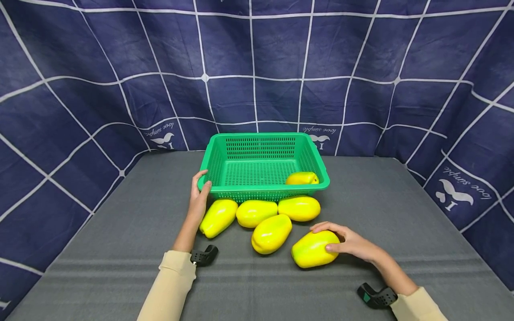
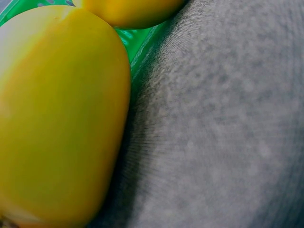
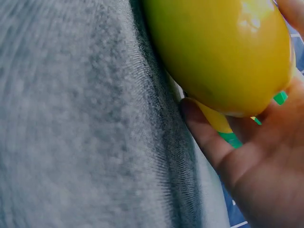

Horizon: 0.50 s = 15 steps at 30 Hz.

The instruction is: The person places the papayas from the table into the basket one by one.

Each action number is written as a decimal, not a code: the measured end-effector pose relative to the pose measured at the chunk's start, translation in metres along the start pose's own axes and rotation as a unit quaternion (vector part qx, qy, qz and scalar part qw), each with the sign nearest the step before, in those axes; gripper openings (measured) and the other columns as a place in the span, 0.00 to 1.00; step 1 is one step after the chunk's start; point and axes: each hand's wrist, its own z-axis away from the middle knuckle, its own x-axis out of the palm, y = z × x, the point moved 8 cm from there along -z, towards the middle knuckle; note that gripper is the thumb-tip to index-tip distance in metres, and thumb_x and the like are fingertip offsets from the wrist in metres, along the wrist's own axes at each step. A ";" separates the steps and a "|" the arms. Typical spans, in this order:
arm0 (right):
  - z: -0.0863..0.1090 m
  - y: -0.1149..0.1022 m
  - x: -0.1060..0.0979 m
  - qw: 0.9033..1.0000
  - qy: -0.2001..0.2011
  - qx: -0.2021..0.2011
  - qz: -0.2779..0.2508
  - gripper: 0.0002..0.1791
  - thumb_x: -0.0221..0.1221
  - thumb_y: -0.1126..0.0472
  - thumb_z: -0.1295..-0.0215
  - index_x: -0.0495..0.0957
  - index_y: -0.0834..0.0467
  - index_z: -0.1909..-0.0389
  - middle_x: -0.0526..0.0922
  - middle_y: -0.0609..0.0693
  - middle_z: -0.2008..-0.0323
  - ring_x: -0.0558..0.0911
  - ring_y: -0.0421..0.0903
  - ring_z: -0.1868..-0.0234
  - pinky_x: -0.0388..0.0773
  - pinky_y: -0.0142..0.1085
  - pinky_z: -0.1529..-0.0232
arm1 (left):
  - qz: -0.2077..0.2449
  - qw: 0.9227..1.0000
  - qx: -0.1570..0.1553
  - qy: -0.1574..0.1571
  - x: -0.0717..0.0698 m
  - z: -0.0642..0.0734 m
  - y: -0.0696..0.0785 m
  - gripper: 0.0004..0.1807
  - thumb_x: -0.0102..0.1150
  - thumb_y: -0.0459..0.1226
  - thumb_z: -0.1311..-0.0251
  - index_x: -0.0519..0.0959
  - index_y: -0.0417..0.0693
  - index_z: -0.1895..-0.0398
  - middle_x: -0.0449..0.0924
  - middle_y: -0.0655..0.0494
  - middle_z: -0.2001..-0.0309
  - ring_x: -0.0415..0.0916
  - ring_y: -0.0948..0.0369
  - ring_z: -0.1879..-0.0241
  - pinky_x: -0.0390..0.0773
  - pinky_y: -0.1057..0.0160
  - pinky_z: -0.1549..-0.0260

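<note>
At its left front corner, the green plastic basket (image 1: 261, 188) is gripped by my left hand (image 1: 198, 196), thumb and fingers at the rim. Inside the basket, at its right front, lies one yellow papaya (image 1: 302, 178). My right hand (image 1: 353, 243) holds another yellow papaya (image 1: 313, 250) from its right side, fingers over the far side and thumb on the near side. In the right wrist view that papaya (image 3: 223, 52) is close to the grey cloth, with the thumb (image 3: 206, 130) under its lower end. A large papaya (image 2: 61, 118) fills the left wrist view.
In front of the basket lie several more papayas: one at the left (image 1: 218, 217), two along the basket's front, and one nearer (image 1: 271, 234). Grey cloth (image 1: 249, 290) covers the table. A dark blue checked curtain (image 1: 277, 53) hangs behind and at both sides.
</note>
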 end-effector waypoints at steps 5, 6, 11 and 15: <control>0.001 0.007 0.005 0.998 -0.021 0.044 -0.034 0.28 0.51 0.67 0.38 0.57 0.60 0.36 0.68 0.45 0.41 0.71 0.39 0.47 0.70 0.32 0.50 | 0.004 1.000 0.002 0.002 -0.003 -0.006 -0.011 0.23 0.40 0.34 0.34 0.56 0.44 0.36 0.47 0.48 0.31 0.42 0.52 0.32 0.44 0.45 0.36; 0.001 0.007 0.005 0.998 -0.022 0.047 -0.035 0.29 0.51 0.67 0.38 0.57 0.60 0.35 0.68 0.45 0.42 0.72 0.39 0.47 0.70 0.32 0.50 | 0.004 1.000 0.004 0.003 -0.004 -0.008 -0.014 0.23 0.40 0.34 0.34 0.56 0.44 0.36 0.48 0.49 0.32 0.42 0.53 0.32 0.44 0.46 0.36; 0.001 0.009 0.004 0.998 -0.008 0.064 -0.024 0.30 0.52 0.66 0.39 0.57 0.57 0.35 0.69 0.46 0.43 0.72 0.40 0.49 0.70 0.34 0.52 | -0.003 1.000 0.009 0.008 -0.006 -0.012 -0.024 0.23 0.41 0.37 0.34 0.57 0.48 0.36 0.50 0.52 0.32 0.44 0.56 0.32 0.45 0.47 0.36; 0.001 0.011 0.002 0.997 0.007 0.069 -0.021 0.29 0.52 0.66 0.38 0.57 0.58 0.36 0.70 0.44 0.43 0.72 0.40 0.50 0.70 0.33 0.52 | -0.007 1.000 0.008 0.009 -0.006 -0.011 -0.026 0.23 0.41 0.39 0.34 0.57 0.50 0.36 0.50 0.53 0.32 0.44 0.56 0.32 0.45 0.47 0.36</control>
